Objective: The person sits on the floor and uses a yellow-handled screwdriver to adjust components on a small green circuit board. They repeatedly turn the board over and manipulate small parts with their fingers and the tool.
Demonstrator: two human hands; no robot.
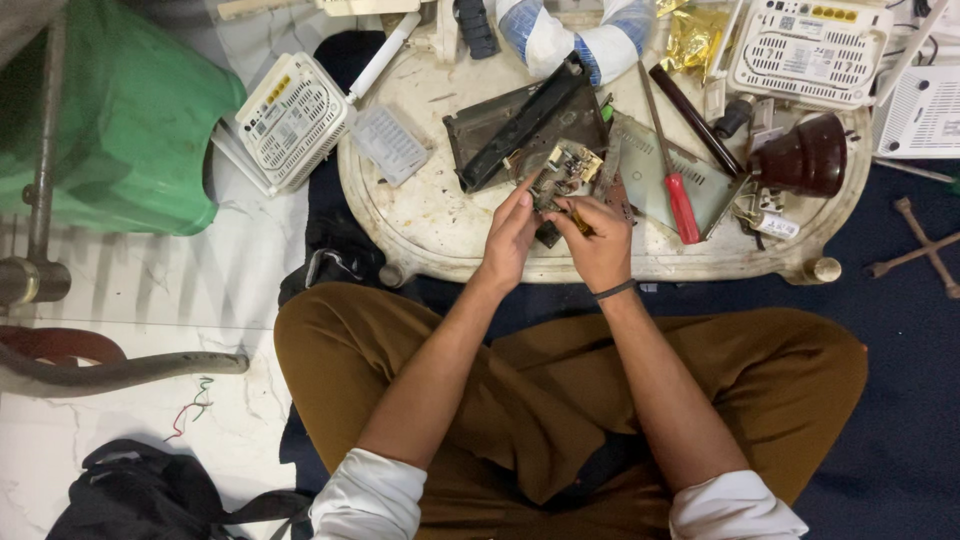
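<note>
Here, left hand (pixel 512 235) fingers pinching circuit board (pixel 562 172); right hand (pixel 600 240) fingers clamped on small yellow-handled tool (pixel 578 220); gold foil packet (pixel 693 38) beyond.

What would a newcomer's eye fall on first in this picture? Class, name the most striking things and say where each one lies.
At the centre, the left hand and right hand together hold a small circuit board over a low, worn white table. Just right of them a red-handled screwdriver lies on a grey metal plate. A big green plastic tub fills the upper left, with a white router beside it.
</note>
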